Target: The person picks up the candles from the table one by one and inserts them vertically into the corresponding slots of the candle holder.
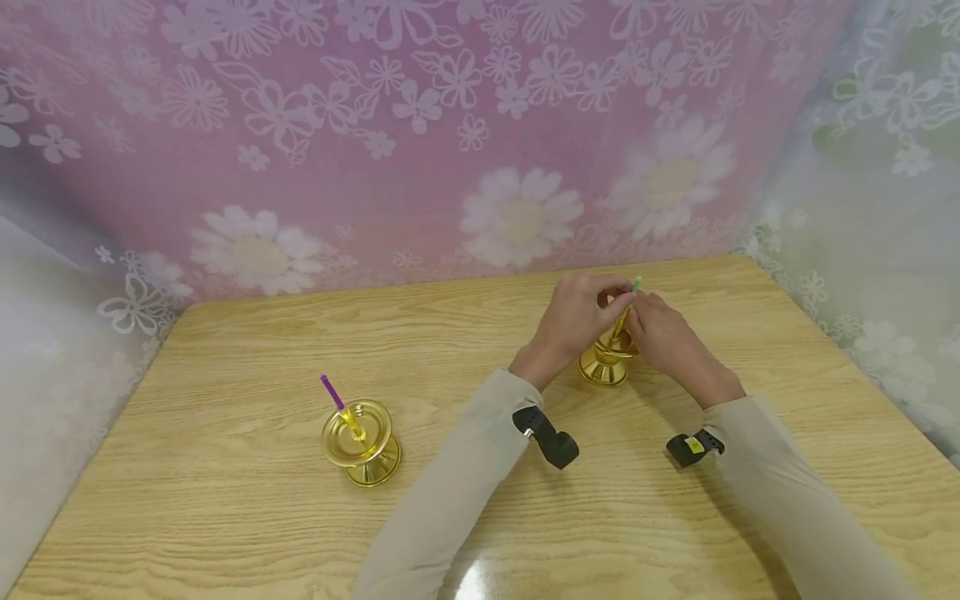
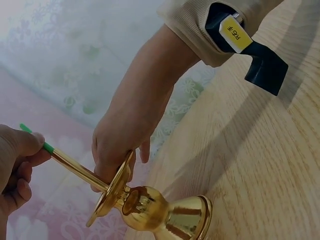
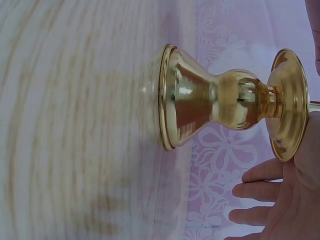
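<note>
My left hand (image 1: 580, 315) pinches a thin green stick (image 2: 48, 147) near its top, between thumb and fingertips. The stick's lower end stands in the gold tube (image 2: 80, 170) rising from a gold dish-topped holder (image 3: 235, 100). My right hand (image 1: 670, 343) is at the other side of this holder, close against the tube and dish rim. In the right wrist view its fingers (image 3: 257, 191) extend downward past the dish, while its contact with the tube is partly hidden. The holder stands upright on its flared foot.
A second gold holder (image 1: 375, 461) stands at the left of the wooden table (image 1: 247, 375), with a purple stick (image 1: 331, 391) in its yellow-gold tube. Flowered pink cloth (image 1: 420, 183) hangs behind the table; pale flowered cloth flanks both sides.
</note>
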Demonstrator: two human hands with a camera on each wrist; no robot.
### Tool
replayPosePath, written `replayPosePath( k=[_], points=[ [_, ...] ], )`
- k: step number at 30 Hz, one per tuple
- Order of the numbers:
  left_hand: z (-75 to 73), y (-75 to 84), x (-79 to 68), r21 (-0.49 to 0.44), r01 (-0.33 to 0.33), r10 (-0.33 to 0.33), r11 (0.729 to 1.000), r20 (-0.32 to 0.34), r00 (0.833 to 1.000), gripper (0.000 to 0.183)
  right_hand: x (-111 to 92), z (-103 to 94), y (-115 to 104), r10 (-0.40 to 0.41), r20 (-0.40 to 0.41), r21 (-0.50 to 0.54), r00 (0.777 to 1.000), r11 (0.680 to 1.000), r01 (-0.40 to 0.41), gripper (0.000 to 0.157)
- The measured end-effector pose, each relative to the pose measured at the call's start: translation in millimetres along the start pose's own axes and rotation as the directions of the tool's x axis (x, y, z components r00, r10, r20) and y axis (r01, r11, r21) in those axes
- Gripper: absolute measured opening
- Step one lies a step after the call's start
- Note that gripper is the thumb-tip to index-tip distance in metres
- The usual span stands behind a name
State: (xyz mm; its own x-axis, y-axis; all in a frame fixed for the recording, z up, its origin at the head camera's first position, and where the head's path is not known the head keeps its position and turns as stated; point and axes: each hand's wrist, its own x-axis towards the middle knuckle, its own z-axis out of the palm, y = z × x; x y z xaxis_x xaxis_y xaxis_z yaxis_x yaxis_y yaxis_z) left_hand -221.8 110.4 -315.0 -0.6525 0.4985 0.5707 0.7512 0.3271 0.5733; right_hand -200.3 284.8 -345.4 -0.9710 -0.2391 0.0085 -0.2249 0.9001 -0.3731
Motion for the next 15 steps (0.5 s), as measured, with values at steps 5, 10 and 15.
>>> replayPosePath(
  k=[5, 10, 15],
  points=[
    [-0.1, -2.7, -1.6, -0.033, 0.002, -0.001, 0.999, 0.009, 1.000, 0.016, 1.2, 1.2, 1.2, 0.000, -0.002, -0.009, 1.000, 1.000, 0.000, 0.052],
    [-1.9, -4.5, -2.9, -0.036, -0.013, 0.014, 0.999, 0.033, 0.999, 0.016, 1.4, 1.0, 0.8, -0.002, -0.006, -0.012, 1.000, 1.000, 0.002, 0.051],
    [-3.1, -5.7, -4.2, -0.030, -0.020, 0.021, 0.999, 0.041, 0.999, 0.016, 0.9, 0.7, 0.1, -0.008, -0.005, -0.019, 1.000, 1.000, 0.008, 0.052]
  ],
)
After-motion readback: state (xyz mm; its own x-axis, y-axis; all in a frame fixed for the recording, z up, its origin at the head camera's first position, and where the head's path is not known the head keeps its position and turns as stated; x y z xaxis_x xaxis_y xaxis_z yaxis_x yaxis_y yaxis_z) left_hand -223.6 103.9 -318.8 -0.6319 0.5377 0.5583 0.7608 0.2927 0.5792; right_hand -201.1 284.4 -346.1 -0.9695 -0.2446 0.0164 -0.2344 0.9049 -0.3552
